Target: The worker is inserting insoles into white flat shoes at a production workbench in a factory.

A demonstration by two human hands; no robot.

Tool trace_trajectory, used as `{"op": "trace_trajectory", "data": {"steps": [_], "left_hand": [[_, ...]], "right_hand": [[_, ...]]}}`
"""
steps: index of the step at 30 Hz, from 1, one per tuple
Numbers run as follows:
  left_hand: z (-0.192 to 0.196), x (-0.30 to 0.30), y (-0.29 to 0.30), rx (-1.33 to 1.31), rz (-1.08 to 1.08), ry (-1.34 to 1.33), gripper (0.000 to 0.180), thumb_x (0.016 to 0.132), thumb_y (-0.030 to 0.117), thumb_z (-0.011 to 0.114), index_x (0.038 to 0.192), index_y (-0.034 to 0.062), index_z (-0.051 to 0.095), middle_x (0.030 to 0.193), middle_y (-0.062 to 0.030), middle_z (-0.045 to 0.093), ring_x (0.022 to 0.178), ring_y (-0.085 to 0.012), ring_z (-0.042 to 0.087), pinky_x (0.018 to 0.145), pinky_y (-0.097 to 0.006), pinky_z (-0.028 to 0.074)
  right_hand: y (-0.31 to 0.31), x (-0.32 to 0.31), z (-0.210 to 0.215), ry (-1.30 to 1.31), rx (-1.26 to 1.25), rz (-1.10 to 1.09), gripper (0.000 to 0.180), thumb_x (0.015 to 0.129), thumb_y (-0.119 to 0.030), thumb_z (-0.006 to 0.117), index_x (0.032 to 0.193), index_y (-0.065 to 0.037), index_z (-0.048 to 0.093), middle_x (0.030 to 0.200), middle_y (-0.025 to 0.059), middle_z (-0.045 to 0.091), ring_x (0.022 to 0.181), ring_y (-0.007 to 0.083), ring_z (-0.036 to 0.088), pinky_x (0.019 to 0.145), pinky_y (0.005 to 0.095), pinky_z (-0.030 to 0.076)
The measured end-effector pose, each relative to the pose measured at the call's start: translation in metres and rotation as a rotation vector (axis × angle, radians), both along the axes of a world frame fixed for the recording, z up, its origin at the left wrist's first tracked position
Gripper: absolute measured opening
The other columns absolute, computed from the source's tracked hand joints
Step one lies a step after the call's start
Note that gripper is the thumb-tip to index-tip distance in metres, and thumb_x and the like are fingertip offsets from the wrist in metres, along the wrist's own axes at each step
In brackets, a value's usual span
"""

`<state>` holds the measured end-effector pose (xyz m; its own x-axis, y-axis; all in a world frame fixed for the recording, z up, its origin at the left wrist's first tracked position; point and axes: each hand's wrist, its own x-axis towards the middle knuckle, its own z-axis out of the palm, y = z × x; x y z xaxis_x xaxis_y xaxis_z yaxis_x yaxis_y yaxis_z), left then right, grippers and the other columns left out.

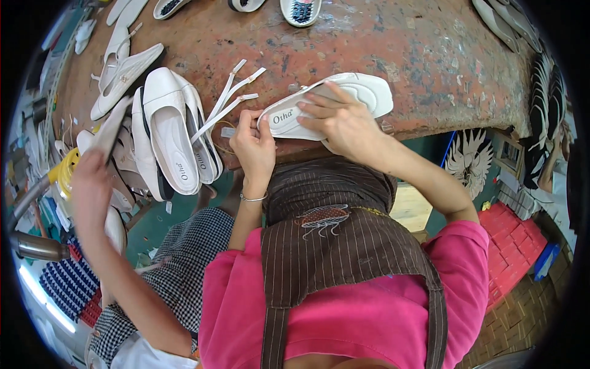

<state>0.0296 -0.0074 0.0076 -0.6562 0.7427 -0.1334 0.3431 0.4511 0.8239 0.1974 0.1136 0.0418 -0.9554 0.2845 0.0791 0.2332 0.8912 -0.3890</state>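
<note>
A white padded shoe insole [375, 92] lies along the near edge of the worktable, its squared toe to the right and dark print at its heel. My left hand [253, 138] pinches the heel end between thumb and fingers. Across the middle, the fingers of my right hand [347, 120] rest on top and grip the piece; they hide part of it, and the thumb is mostly out of sight. Just left of my left hand, thin white straps [224, 101] stick up beside a pair of white slip-on shoes [166, 117].
A co-worker's blurred hand [92, 178] holds a pale shoe piece at the left, near a yellow tape roll [67, 172]. White slingback shoes [126, 77] lie on the scuffed worktable [430, 61]. More shoes [301, 11] sit along its far side. A red crate [510, 246] stands at right.
</note>
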Motion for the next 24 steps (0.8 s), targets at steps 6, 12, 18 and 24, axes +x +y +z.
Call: {"op": "trace_trajectory", "data": {"steps": [6, 12, 18, 24], "left_hand": [[0.020, 0.018, 0.004, -0.110, -0.201, -0.144, 0.008, 0.090, 0.005, 0.057, 0.085, 0.0029, 0.051, 0.060, -0.0180, 0.060, 0.054, -0.0331, 0.064, 0.049, -0.042, 0.044], [0.042, 0.074, 0.014, -0.069, -0.521, 0.317, 0.018, 0.086, 0.012, 0.068, 0.077, 0.0026, 0.056, 0.062, -0.0095, 0.061, 0.057, -0.0329, 0.062, 0.056, -0.040, 0.050], [0.042, 0.095, 0.005, 0.097, -0.764, 0.481, 0.031, 0.080, 0.019, 0.070, 0.104, -0.0004, 0.067, 0.113, -0.0150, 0.063, 0.115, -0.0343, 0.054, 0.094, -0.049, 0.044], [0.028, 0.096, 0.002, -0.079, -0.899, 0.555, 0.054, 0.085, 0.018, 0.067, 0.132, -0.0037, 0.052, 0.139, -0.0201, 0.048, 0.137, -0.0360, 0.035, 0.111, -0.059, 0.027]], "right_hand": [[0.030, 0.003, 0.006, 0.316, -0.211, -0.508, 0.025, 0.067, -0.002, 0.064, 0.089, -0.008, 0.073, 0.096, 0.0126, 0.070, 0.106, 0.0251, 0.066, 0.109, 0.0529, 0.033], [0.079, 0.014, 0.050, 0.277, -0.640, -0.921, 0.026, 0.075, -0.010, 0.067, 0.101, -0.005, 0.066, 0.115, 0.0195, 0.061, 0.111, 0.0364, 0.060, 0.108, 0.0526, 0.038], [-0.019, 0.047, 0.030, 0.144, -0.074, -0.456, 0.050, 0.077, -0.008, 0.066, 0.126, -0.007, 0.059, 0.121, 0.0194, 0.060, 0.121, 0.0367, 0.056, 0.113, 0.0565, 0.029], [0.004, 0.007, -0.009, 0.146, 0.168, -0.581, 0.037, 0.075, 0.003, 0.059, 0.111, -0.003, 0.058, 0.124, 0.0177, 0.062, 0.118, 0.0329, 0.059, 0.117, 0.0582, 0.020]]}}
